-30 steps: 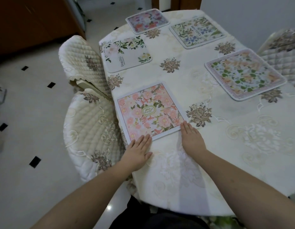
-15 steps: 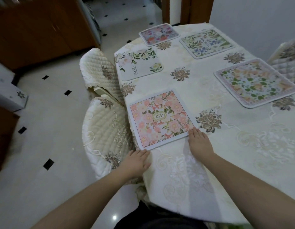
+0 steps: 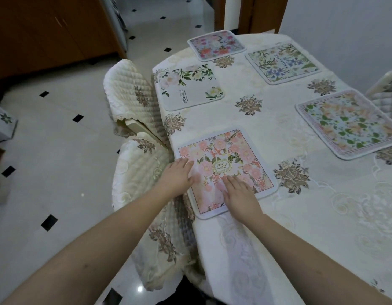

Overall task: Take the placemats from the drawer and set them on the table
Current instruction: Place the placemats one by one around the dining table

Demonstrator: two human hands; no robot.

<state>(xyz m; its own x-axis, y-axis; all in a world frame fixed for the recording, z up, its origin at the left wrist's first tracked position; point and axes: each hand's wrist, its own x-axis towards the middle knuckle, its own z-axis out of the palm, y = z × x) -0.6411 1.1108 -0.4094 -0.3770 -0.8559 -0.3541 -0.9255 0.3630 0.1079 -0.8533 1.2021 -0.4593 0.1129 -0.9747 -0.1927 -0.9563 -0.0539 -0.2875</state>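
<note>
I am at the smoothing end of the job, as I judge it: the pink placemat point(image 3: 226, 170) lies flat on the desk point(image 3: 322, 216) near its edge, and both my hands rest on top of it. My left hand point(image 3: 177, 177) lies on the mat's left side with the fingers point(image 3: 186, 165) straight and released, grasping nothing, only pressing the surface. My right hand point(image 3: 240, 194) lies on the mat's near part, fingers stretched out flat toward the green oval label at the centre, also released and holding nothing.

Beyond my fingertips four more mats are already laid: the white "Beautiful" placemat point(image 3: 190, 89) ahead of my left hand, the small rose placemat point(image 3: 216, 45) at the far end, the blue-flower placemat point(image 3: 283, 62) beside it, and the green-leaf placemat point(image 3: 348, 124) far to the right of my right hand. All lie flat and apart from each other.

The next move, I reckon, calls for a light press outward to flatten the pink mat and square it with the desk edge, then lifting both hands clear without dragging the tablecloth. The near-left corner sits close to the drop, so a careless push could slide it off toward the quilted chair point(image 3: 144, 177) under my left wrist.

As for containers, the drawer is not in sight, so I cannot say whether any mats remain in it
</note>
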